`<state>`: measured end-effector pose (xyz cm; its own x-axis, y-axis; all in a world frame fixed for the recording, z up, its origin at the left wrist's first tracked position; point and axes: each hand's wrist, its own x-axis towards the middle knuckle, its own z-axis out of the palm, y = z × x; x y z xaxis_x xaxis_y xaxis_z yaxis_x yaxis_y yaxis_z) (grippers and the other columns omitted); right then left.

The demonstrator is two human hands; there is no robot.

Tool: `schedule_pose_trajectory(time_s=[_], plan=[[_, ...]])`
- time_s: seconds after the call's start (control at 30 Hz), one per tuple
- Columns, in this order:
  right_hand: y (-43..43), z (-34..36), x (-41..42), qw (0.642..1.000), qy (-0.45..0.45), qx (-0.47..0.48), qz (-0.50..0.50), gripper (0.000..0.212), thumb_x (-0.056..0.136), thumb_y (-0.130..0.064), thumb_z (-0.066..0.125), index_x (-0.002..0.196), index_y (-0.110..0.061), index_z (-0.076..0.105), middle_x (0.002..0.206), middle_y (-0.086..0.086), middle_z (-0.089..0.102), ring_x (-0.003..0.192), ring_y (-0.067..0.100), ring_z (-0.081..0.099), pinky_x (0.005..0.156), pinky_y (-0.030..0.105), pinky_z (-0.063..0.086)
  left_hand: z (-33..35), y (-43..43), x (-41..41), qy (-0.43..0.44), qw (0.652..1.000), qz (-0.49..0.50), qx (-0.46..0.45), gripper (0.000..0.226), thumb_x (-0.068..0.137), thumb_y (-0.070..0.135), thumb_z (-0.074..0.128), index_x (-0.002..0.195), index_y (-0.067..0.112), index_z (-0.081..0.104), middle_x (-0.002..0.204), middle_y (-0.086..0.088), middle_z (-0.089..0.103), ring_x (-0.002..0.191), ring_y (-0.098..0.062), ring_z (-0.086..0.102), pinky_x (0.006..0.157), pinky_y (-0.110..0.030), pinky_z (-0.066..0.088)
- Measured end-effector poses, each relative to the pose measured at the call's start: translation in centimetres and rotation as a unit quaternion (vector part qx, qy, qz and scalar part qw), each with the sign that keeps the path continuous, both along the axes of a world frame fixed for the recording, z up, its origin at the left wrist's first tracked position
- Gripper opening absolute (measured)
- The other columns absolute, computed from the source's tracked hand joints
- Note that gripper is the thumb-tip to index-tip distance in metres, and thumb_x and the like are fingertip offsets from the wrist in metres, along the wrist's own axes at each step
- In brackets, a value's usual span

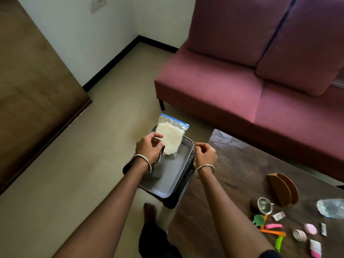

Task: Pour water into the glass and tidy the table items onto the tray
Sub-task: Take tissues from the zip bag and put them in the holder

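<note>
My left hand (149,148) curls round the top of the jug (158,167), which stands at 8 o'clock on the tray (173,177). A bag (170,138) leans at 12. My right hand (205,154) is curled at the tray's 3 o'clock rim; I cannot tell whether it grips.

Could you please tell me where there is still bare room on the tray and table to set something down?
The tray is bare on its near right part, between the steel jug under the left hand and the right rim. The table is bare from the tray to the wooden holder. Crowded: the table's near right, with strainer, clips and packets.
</note>
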<state>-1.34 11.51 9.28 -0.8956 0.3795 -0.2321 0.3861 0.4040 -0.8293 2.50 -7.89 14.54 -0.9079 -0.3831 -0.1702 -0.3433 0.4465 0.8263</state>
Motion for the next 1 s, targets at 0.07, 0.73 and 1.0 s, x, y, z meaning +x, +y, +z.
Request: schedule_pose_trajectory(time_s=[0.07, 0.73, 1.0], plan=[[-0.9, -1.4, -3.3, 1.000, -0.019, -0.001, -0.019, 0.017, 0.086, -0.013, 0.063, 0.088, -0.021, 0.078, 0.081, -0.003, 0.072, 0.074, 0.011, 0.064, 0.083, 0.031, 0.055, -1.3, -1.4, -3.4, -0.007, 1.000, -0.018, 0.004, 0.016, 0.081, 0.015, 0.070, 0.094, 0.023, 0.070, 0.074, 0.012, 0.068, 0.070, -0.008, 0.067, 0.083, -0.026, 0.055], [-6.4, -16.2, -19.3, 0.966, -0.194, -0.140, -0.099, 0.022, 0.090, -0.022, 0.070, 0.097, -0.002, 0.075, 0.095, 0.018, 0.074, 0.082, 0.024, 0.060, 0.088, 0.044, 0.056, -14.7, -6.1, -21.6, -0.116, 0.964, -0.231, -0.062, 0.039, 0.087, 0.025, 0.067, 0.124, 0.015, 0.059, 0.130, -0.006, 0.057, 0.123, -0.027, 0.051, 0.105, -0.039, 0.040], [-7.7, -6.7, -13.9, 0.979, 0.008, -0.185, -0.081, 0.011, 0.081, -0.003, 0.078, 0.089, -0.005, 0.071, 0.089, 0.017, 0.076, 0.085, 0.028, 0.075, 0.083, 0.041, 0.060, -9.6, -4.0, -18.3, 0.044, 0.950, -0.301, -0.076, 0.039, 0.093, 0.031, 0.059, 0.131, 0.023, 0.058, 0.127, 0.001, 0.062, 0.122, -0.021, 0.054, 0.102, -0.039, 0.042]])
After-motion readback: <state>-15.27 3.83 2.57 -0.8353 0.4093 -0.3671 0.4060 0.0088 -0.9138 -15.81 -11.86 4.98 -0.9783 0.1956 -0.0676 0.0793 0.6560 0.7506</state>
